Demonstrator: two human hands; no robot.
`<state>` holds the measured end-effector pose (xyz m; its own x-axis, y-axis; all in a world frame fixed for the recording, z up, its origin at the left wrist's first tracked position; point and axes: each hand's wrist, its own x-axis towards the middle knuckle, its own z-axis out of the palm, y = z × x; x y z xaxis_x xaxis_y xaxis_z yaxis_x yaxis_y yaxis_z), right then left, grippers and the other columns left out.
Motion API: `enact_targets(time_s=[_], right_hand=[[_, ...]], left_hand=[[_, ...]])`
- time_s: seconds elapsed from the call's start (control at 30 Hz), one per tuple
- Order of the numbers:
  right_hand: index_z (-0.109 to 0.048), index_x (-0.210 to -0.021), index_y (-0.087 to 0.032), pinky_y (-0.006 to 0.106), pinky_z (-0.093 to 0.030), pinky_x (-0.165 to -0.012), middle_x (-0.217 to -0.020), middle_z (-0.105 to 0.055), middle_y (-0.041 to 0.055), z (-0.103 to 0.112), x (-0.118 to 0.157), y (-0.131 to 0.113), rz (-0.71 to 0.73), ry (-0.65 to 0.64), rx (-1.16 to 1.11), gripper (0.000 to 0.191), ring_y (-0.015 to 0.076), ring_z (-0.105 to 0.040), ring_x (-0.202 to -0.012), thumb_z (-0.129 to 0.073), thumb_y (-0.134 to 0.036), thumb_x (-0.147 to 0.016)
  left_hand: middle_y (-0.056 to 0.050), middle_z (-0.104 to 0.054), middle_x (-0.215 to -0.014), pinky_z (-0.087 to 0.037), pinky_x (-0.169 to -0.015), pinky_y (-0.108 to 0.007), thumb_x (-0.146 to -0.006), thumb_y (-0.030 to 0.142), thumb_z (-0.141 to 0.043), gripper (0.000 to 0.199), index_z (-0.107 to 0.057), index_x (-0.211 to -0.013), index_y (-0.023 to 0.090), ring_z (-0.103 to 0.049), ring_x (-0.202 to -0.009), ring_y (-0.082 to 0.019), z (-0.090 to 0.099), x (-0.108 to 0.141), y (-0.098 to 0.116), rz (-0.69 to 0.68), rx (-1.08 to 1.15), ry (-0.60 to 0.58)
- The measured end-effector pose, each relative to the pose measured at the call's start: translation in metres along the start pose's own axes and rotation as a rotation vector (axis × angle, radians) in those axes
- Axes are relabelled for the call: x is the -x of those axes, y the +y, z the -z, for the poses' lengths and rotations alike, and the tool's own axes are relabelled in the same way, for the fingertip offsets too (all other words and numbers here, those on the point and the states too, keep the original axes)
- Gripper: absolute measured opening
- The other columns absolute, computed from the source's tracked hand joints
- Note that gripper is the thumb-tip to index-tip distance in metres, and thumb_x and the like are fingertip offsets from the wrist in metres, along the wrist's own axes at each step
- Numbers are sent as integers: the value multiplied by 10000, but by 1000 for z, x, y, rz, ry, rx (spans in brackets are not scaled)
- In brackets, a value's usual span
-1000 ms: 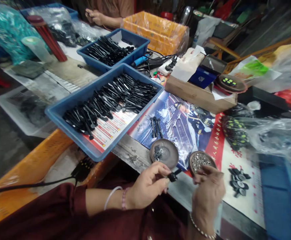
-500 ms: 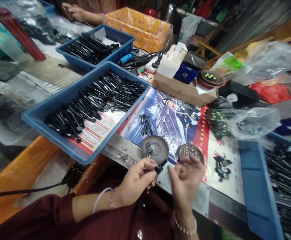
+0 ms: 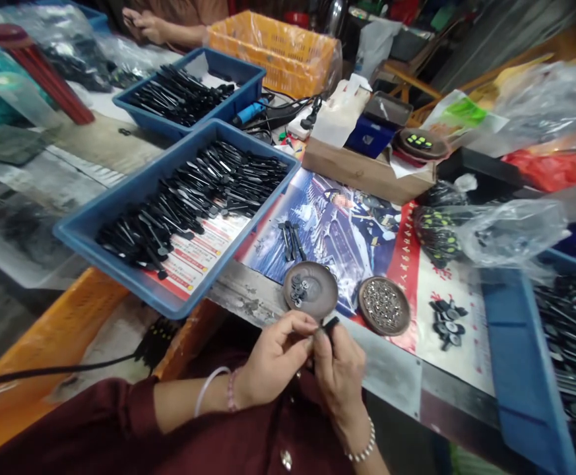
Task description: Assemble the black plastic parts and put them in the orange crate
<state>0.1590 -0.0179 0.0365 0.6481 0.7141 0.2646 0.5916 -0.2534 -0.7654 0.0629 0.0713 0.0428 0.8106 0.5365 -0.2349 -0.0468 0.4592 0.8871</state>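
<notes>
My left hand (image 3: 278, 356) pinches a small black part (image 3: 330, 324) in front of my body, just past the table's front edge. Against it, my right hand (image 3: 340, 366) is closed with thumb and fingertips on the same part; most of the part is hidden by the fingers. Directly beyond my hands is a brown bowl (image 3: 320, 293) with several small dark discs at its left side. To its right, another brown bowl (image 3: 385, 305) is filled with tiny shiny metal pieces. Several slim black parts (image 3: 291, 241) lie side by side on the poster behind the bowls.
A blue tray (image 3: 179, 310) of slim black parts stands at left, another blue tray (image 3: 124, 99) behind it. At right are a small pile of black round-headed parts (image 3: 448, 323) and a blue bin (image 3: 515, 369). A co-worker's hands (image 3: 146, 25) show at the back.
My right hand has moved left from beside the bowl of metal pieces and closed on the black part at my left hand. That bowl now shows in full.
</notes>
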Motion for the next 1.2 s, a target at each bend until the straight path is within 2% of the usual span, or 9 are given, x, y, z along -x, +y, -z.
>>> enact_targets(time_s=[0.17, 0.3, 0.47, 0.6, 0.77, 0.83, 0.97, 1.13, 1.2], right_hand=[[-531, -639, -183, 233, -349, -418, -502, -522, -6, 2, 1, 2, -150, -199, -161, 516, 133, -489, -440, -281, -407, -1031], [-582, -755, -174, 262, -392, -523, -641, -589, 32, 0, 7, 3, -95, -28, -32, 384, 169, -550, -582, -434, -456, -969], [-420, -540, -201, 237, -328, -430, -468, -448, -15, 4, 5, 2, -355, -350, -357, 559, 120, -421, -434, -316, -504, -998], [-534, -679, -186, 268, -382, -548, -625, -550, 12, 6, 5, -8, -213, -101, -187, 391, 152, -492, -572, -504, -491, -922], [-308, -536, -231, 246, -250, -409, -426, -301, -65, 9, 6, -15, -591, -354, -521, 558, 98, -295, -383, -323, -563, -985], [-377, -547, -218, 243, -277, -424, -444, -366, -51, 11, 7, -12, -542, -367, -488, 555, 105, -348, -403, -366, -579, -968], [-542, -669, -187, 261, -333, -531, -599, -531, 5, 8, 8, -7, -234, -99, -144, 428, 139, -468, -554, -499, -526, -927], [-307, -522, -231, 248, -215, -393, -404, -309, -57, 2, 6, -10, -533, -372, -513, 572, 94, -281, -369, -308, -560, -990], [-329, -517, -227, 249, -242, -408, -423, -341, -47, 3, 6, -12, -444, -324, -453, 574, 100, -314, -390, -346, -571, -976]], left_hand=[[-57, -554, -1064, -494, -630, -195, -872, 253, -623, 106, -607, -912, 156, -580, -692, -78, 2, 1, -3, -8, -33, -23], [-68, -558, -1056, -499, -730, -213, -887, 224, -596, 86, -616, -932, 153, -593, -855, -129, 4, 1, -6, -66, -63, -63], [-69, -534, -1063, -489, -658, -204, -887, 213, -585, 77, -600, -924, 148, -571, -757, -98, 5, 2, -8, -52, -60, -55], [-76, -539, -1062, -491, -759, -225, -897, 187, -566, 86, -606, -964, 152, -580, -912, -145, 5, 2, -6, -121, -55, -93], [-67, -534, -1051, -457, -607, -188, -910, 182, -537, 73, -589, -950, 148, -526, -676, -67, 6, 1, -7, -82, -101, -85], [-74, -539, -1072, -475, -656, -200, -900, 168, -544, 78, -587, -965, 154, -562, -757, -96, 6, 2, -7, -113, -103, -81], [-87, -549, -1066, -492, -721, -225, -893, 154, -536, 93, -589, -969, 150, -582, -895, -150, 6, 1, -7, -137, -123, -103], [-85, -569, -1034, -483, -834, -265, -890, 132, -524, 90, -595, -944, 146, -585, -957, -168, 8, 0, -5, -170, -212, -44], [-91, -572, -1052, -482, -858, -281, -885, 123, -526, 106, -595, -962, 149, -589, -982, -178, 9, 0, -3, -201, -208, -63]])
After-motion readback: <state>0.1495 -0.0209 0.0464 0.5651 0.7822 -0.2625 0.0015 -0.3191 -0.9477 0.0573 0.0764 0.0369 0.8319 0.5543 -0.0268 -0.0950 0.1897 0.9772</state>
